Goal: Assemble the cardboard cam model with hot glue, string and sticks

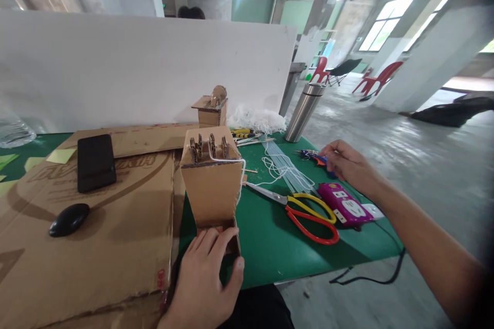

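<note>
My left hand [206, 277] grips the near bottom edge of a small cardboard box model [212, 182] standing on the green table [270, 247]. The box carries several little cardboard wheels on top and a white string [241, 175] that runs down its right side. My right hand [345, 164] reaches out to the far right edge of the table, fingers curled on a small blue and orange tool [313, 157]; what the tool is I cannot make out. Scissors with yellow and red handles [304, 211] lie open between my hands.
A purple power strip [345, 205] lies under my right wrist, its black cable hanging off the edge. Flat cardboard sheets [96, 236] carry a black phone [95, 162] and a black mouse [69, 219]. A steel flask [304, 111], clear sticks [287, 167], a second cardboard model [211, 108] and a white partition [135, 67] stand behind.
</note>
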`<state>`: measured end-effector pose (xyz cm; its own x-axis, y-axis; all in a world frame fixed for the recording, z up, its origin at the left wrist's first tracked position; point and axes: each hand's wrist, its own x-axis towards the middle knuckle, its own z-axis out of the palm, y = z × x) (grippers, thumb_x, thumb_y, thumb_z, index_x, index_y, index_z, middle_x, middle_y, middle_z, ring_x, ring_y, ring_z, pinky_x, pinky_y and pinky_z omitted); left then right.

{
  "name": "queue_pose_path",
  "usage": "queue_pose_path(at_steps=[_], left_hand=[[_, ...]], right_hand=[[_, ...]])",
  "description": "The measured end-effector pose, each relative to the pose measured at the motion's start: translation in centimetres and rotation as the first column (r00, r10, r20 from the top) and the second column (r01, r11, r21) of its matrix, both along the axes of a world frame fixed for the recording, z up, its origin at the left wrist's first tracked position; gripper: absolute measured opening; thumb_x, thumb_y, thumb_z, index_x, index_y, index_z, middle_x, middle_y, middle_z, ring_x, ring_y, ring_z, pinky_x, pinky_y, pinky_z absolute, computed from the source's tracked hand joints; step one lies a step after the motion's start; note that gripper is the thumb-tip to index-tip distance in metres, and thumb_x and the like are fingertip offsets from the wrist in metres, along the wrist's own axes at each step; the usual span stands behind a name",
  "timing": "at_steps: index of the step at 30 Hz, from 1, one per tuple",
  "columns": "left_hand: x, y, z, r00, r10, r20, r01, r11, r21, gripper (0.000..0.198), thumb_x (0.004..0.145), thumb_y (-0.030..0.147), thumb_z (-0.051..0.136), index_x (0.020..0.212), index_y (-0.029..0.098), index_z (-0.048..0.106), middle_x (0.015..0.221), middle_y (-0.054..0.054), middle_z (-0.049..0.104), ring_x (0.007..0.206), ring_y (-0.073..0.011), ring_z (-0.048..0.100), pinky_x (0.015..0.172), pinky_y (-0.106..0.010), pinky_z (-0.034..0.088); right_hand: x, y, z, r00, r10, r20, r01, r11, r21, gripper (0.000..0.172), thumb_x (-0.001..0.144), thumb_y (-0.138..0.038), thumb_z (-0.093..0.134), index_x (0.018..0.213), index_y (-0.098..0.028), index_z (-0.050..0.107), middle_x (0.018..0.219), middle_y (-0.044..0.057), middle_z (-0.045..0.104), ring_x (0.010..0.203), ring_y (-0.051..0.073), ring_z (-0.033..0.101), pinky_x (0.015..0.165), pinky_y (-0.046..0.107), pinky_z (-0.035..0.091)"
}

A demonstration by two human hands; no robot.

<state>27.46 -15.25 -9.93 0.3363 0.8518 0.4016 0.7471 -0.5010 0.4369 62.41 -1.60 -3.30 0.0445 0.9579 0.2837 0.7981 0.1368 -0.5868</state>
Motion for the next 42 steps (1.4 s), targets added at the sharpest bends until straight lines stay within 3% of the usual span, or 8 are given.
queue_pose_path(at_steps=[3, 7, 11, 17, 21, 27, 33, 42], left_hand=[[0.0, 0.0, 0.1, 1.000, -0.005, -0.001, 0.005, 1.000, 0.002, 0.032, 0.091, 0.023, 0.052, 0.123, 0.025, 0.050, 0.093, -0.005, 0.064, 0.083, -0.0243, 0.064, 0.072, -0.042, 0.054], [0.1, 0.0, 0.1, 1.000, -0.004, 0.006, 0.004, 1.000, 0.007, 0.032, 0.091, 0.023, 0.051, 0.123, 0.025, 0.050, 0.093, -0.005, 0.064, 0.083, -0.0243, 0.064, 0.073, -0.043, 0.054], [0.0, -0.1, 0.1, 1.000, -0.009, 0.011, 0.009, 1.000, 0.006, 0.033, 0.090, 0.022, 0.052, 0.123, 0.025, 0.050, 0.093, -0.005, 0.064, 0.083, -0.0243, 0.065, 0.073, -0.042, 0.054], [0.0, 0.0, 0.2, 1.000, -0.007, 0.012, 0.007, 1.000, 0.006, 0.033, 0.091, 0.023, 0.051, 0.123, 0.026, 0.051, 0.094, -0.005, 0.065, 0.083, -0.0251, 0.065, 0.071, -0.043, 0.054], [0.1, 0.0, 0.3, 1.000, -0.007, 0.009, 0.007, 1.000, 0.003, 0.032, 0.090, 0.023, 0.051, 0.123, 0.025, 0.051, 0.091, -0.005, 0.064, 0.081, -0.0246, 0.064, 0.071, -0.043, 0.054], [0.0, 0.0, 0.3, 1.000, -0.004, 0.009, 0.004, 1.000, 0.009, 0.032, 0.091, 0.024, 0.051, 0.123, 0.025, 0.052, 0.094, -0.005, 0.066, 0.083, -0.0244, 0.065, 0.072, -0.041, 0.054], [0.1, 0.0, 0.3, 1.000, -0.009, 0.009, 0.009, 1.000, 0.019, 0.033, 0.090, 0.023, 0.052, 0.123, 0.025, 0.052, 0.095, -0.005, 0.066, 0.083, -0.0244, 0.066, 0.073, -0.042, 0.054], [0.1, 0.0, 0.4, 1.000, -0.007, 0.009, 0.007, 1.000, 0.020, 0.031, 0.090, 0.022, 0.051, 0.121, 0.025, 0.052, 0.091, -0.004, 0.065, 0.081, -0.0246, 0.065, 0.070, -0.042, 0.053]], right_hand=[[-0.9, -0.8, 0.1, 0.992, 0.111, -0.061, -0.114, 0.992, -0.054, 0.029, 0.097, -0.044, 0.027, 0.098, -0.021, 0.045, 0.066, -0.003, 0.051, 0.048, 0.012, 0.043, 0.047, 0.025, 0.038], [-3.0, -1.9, 0.0, 0.967, 0.256, -0.005, -0.255, 0.960, -0.115, 0.031, 0.095, -0.047, 0.036, 0.092, -0.021, 0.052, 0.072, 0.001, 0.057, 0.062, 0.016, 0.053, 0.058, 0.027, 0.046], [-5.5, -2.5, -0.8, 0.900, 0.425, 0.099, -0.402, 0.896, -0.190, 0.018, 0.089, -0.034, 0.048, 0.081, -0.021, 0.057, 0.080, 0.003, 0.063, 0.071, 0.017, 0.057, 0.066, 0.029, 0.047], [-8.5, -3.3, -2.7, 0.803, 0.551, 0.226, -0.501, 0.831, -0.242, 0.012, 0.087, -0.020, 0.051, 0.086, -0.022, 0.062, 0.091, 0.001, 0.066, 0.071, 0.014, 0.061, 0.068, 0.026, 0.048], [-9.9, -4.0, -3.2, 0.774, 0.528, 0.350, -0.479, 0.849, -0.221, 0.015, 0.091, -0.020, 0.049, 0.091, -0.023, 0.064, 0.100, 0.003, 0.066, 0.077, 0.016, 0.064, 0.068, 0.026, 0.046], [-9.4, -3.2, -3.2, 0.812, 0.338, 0.477, -0.314, 0.940, -0.132, 0.026, 0.098, -0.026, 0.040, 0.097, -0.021, 0.066, 0.102, 0.007, 0.067, 0.081, 0.020, 0.064, 0.063, 0.028, 0.044], [-9.1, -2.8, -3.5, 0.793, 0.349, 0.500, -0.307, 0.937, -0.167, 0.025, 0.099, -0.027, 0.042, 0.097, -0.023, 0.067, 0.101, 0.005, 0.069, 0.083, 0.020, 0.067, 0.065, 0.027, 0.046], [-10.2, -3.2, -4.3, 0.770, 0.325, 0.549, -0.281, 0.945, -0.164, 0.023, 0.097, -0.025, 0.047, 0.105, -0.019, 0.067, 0.102, 0.009, 0.068, 0.090, 0.024, 0.067, 0.065, 0.029, 0.045]])
